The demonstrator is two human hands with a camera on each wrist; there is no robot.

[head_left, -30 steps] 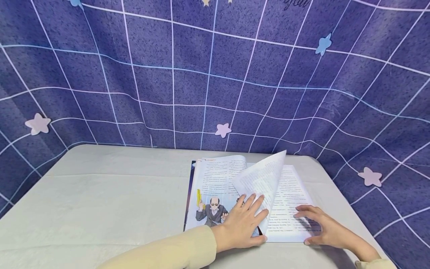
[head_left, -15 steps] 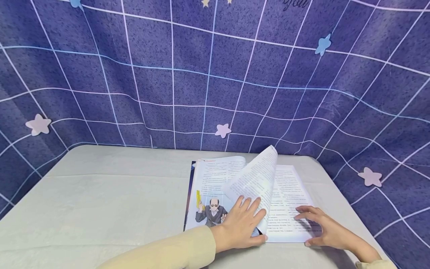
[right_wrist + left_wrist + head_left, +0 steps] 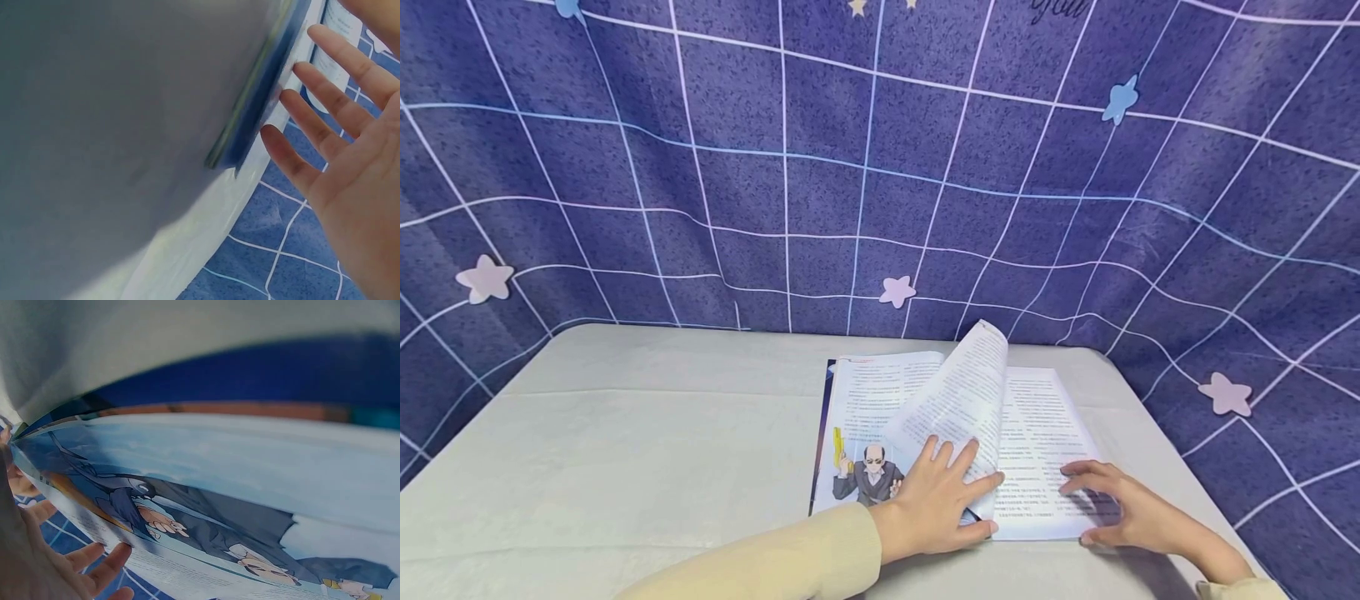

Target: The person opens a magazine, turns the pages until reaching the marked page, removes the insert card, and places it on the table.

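Observation:
An open book (image 3: 1045, 425) with printed text lies at the right part of the table. My left hand (image 3: 936, 500) rests with spread fingers over its middle, pressing on a turning page (image 3: 958, 383) that stands up slantwise and curls leftward. Beside that hand, the left page (image 3: 880, 383) shows a cartoon man in a dark suit; the left wrist view has this picture (image 3: 200, 519) close up. My right hand (image 3: 1131, 508) rests at the book's right edge, its fingers loosely bent over the page. Spread fingers (image 3: 319, 128) reach the book's edge (image 3: 269, 94) in the right wrist view.
A pale cloth covers the table (image 3: 662, 450), stretching left of the book. Behind and along the right side hangs a blue curtain (image 3: 820, 192) with grid lines and stars. The table's back edge runs just beyond the book.
The raised page has swung further left, its top corner tipping left and curling over. My left thumb and fingers have shifted slightly; my right hand has stayed nearly still.

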